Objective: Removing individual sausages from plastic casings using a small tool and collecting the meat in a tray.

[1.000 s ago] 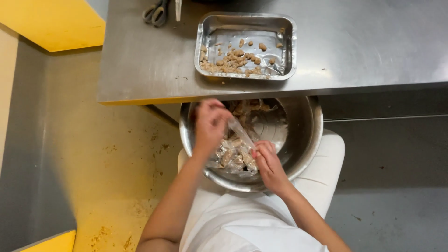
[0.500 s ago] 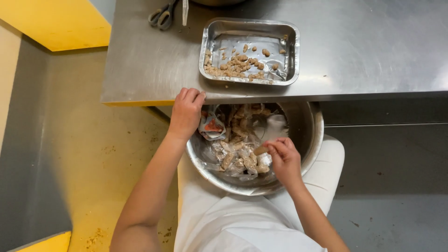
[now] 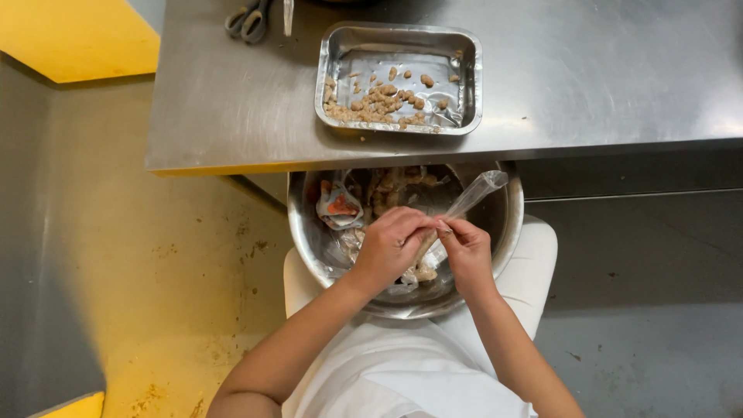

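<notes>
We see both hands meeting over a metal bowl (image 3: 507, 232) that sits on the person's lap. The left hand (image 3: 391, 248) and the right hand (image 3: 467, 251) are each pinched shut on the near end of a clear plastic bag (image 3: 468, 200), which slants up and away toward the bowl's far right rim. Below the hands the bowl holds more wrappers and pale brown pieces. Beyond it the steel table (image 3: 588, 70) edge overhangs the bowl's far side, carrying a foil tray (image 3: 334, 46) of crumbs, with scissors (image 3: 248, 19) farther back.
</notes>
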